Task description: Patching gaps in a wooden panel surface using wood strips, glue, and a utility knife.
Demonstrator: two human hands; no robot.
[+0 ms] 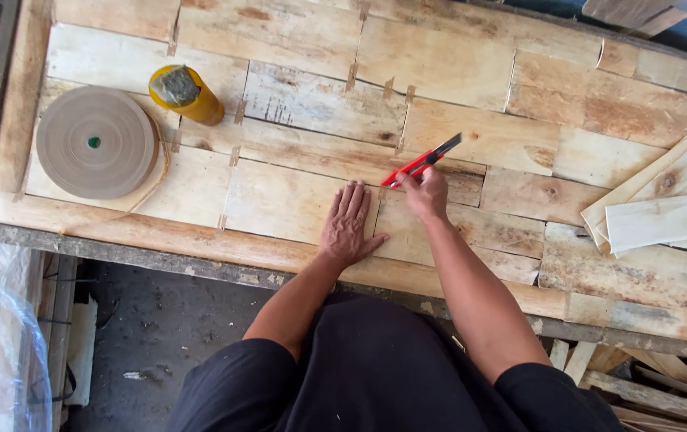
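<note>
Currently: cutting step in hand, judged from pose. Right hand clenched round red knife, blade end pointing up-right, tip near seam between veneer sheets. Left hand released, flat, fingers spread, pressing sheet just beside seam. Sheets laid edge to edge on tabletop, joined by short tape tabs. Tape roll and yellow cylinder well apart, far left. Loose strips at right. Next move likely calls for steady draw along seam, left hand kept clear of blade path.
</note>
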